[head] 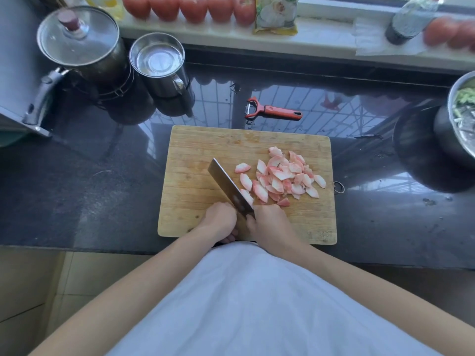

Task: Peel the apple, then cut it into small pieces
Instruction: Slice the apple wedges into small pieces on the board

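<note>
A rectangular bamboo cutting board (200, 150), its grain scored with fine knife lines, is lying on the glossy black stone desk (102, 176). Scattered across it are the apple pieces (281, 174) — thin, pale wedges tinged pink at the edges, piled just beyond and to the right of the right hand's grip, with one piece sticking to the blade.

The right hand (270, 223) is curling its fingers round the handle of a broad, flat steel cleaver (228, 187), the grip pressed tight; the handle itself is hidden inside it. The blade is slanting up and away to the left from that grip, its edge down toward the board. The left hand (221, 220) is sitting just left of the cleaver's heel, knuckles up and fingers folded under at the board's near edge — whether that grip is holding anything I cannot tell, as the fingertips are tucked out of sight.

Well beyond the grip, past the board's far edge, a red plastic peeler (273, 110) with a Y-shaped head is lying on the desk. Far to the left of the hands a steel pot with a glass lid (77, 42) and a shiny steel mug (159, 62) are standing side by side. Far right, a steel bowl (455, 116) is holding shredded greens.
</note>
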`<move>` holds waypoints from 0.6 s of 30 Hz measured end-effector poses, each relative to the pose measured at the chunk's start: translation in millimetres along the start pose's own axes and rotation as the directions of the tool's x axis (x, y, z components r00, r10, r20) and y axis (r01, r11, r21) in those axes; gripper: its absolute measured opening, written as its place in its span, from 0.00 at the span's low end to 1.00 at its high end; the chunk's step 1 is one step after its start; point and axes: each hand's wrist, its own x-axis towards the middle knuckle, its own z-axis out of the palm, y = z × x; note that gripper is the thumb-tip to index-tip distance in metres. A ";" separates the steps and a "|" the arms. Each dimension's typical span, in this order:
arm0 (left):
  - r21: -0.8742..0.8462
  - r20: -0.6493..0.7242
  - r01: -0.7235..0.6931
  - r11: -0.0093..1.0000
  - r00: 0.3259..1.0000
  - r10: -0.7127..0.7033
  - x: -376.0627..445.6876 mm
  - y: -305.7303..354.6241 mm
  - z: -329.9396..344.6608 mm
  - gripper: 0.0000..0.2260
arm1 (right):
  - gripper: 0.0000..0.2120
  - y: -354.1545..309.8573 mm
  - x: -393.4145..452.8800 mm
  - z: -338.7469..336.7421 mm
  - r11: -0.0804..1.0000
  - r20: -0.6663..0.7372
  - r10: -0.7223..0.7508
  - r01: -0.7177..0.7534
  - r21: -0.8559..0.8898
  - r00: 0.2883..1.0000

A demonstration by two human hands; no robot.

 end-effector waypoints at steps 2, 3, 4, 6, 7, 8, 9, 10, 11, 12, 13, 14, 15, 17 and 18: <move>0.032 -0.005 0.004 0.999 1.000 -0.004 -1.7 -0.2 -1.1 0.18 | 0.12 10.3 -9.6 -5.6 1.000 -0.004 0.016 -0.016 0.003 1.000; 0.035 -0.003 0.005 0.999 1.000 -0.004 -1.5 -0.5 -1.4 0.18 | 0.13 16.4 -14.7 -7.3 1.000 0.003 0.022 -0.021 -0.011 1.000; 0.027 0.005 0.007 1.000 1.000 -0.007 -1.0 -0.8 -1.4 0.19 | 0.13 21.5 -19.8 -9.3 0.999 0.017 0.022 -0.022 -0.028 1.000; 0.015 0.023 -0.003 1.000 1.000 0.002 0.0 -2.1 -0.4 0.21 | 0.13 28.1 -26.4 -10.8 0.999 0.056 0.020 -0.017 -0.051 0.998; 0.009 0.027 -0.014 1.000 1.000 0.014 0.4 -2.7 0.1 0.21 | 0.13 29.4 -28.1 -10.9 0.998 0.070 0.012 -0.008 -0.067 0.998; -0.004 0.030 -0.023 1.000 0.999 0.024 0.7 -3.3 -0.2 0.20 | 0.13 29.5 -28.7 -10.8 0.996 0.082 0.003 0.005 -0.094 0.997; -0.016 0.032 -0.035 0.999 0.999 0.036 1.2 -3.9 -0.3 0.19 | 0.13 29.1 -29.1 -10.7 0.993 0.091 -0.003 0.015 -0.121 0.996; -0.015 0.034 -0.041 0.999 0.999 0.041 1.5 -4.4 -0.9 0.18 | 0.13 28.3 -29.5 -10.7 0.990 0.091 -0.010 0.023 -0.139 0.996; -0.011 0.033 -0.043 0.999 0.998 0.044 2.3 -4.4 -0.9 0.19 | 0.13 28.1 -29.8 -10.9 0.989 0.090 -0.013 0.026 -0.148 0.996; -0.007 0.034 -0.040 0.999 0.999 0.041 2.8 -4.4 -0.6 0.19 | 0.13 28.1 -30.1 -11.6 0.988 0.087 -0.019 0.032 -0.151 0.996; -0.007 0.034 -0.039 0.999 0.999 0.039 3.0 -4.2 -0.3 0.19 | 0.13 27.7 -30.5 -12.0 0.987 0.086 -0.021 0.034 -0.155 0.996; -0.008 0.034 -0.038 0.999 0.999 0.038 2.7 -3.8 -0.1 0.19 | 0.13 27.2 -30.8 -12.1 0.986 0.087 -0.023 0.037 -0.163 0.996; -0.009 0.033 -0.039 0.999 0.999 0.039 2.1 -3.5 -0.3 0.19 | 0.13 27.0 -31.3 -12.3 0.984 0.092 -0.021 0.037 -0.174 0.996; -0.005 0.030 -0.027 1.000 0.999 0.027 0.0 -2.4 -1.0 0.18 | 0.12 26.8 -32.4 -13.5 0.982 0.103 -0.015 0.034 -0.188 0.995; 0.001 0.031 -0.019 1.000 0.999 0.019 -0.4 -2.1 -1.1 0.19 | 0.11 27.2 -32.2 -14.2 0.980 0.108 -0.009 0.030 -0.194 0.994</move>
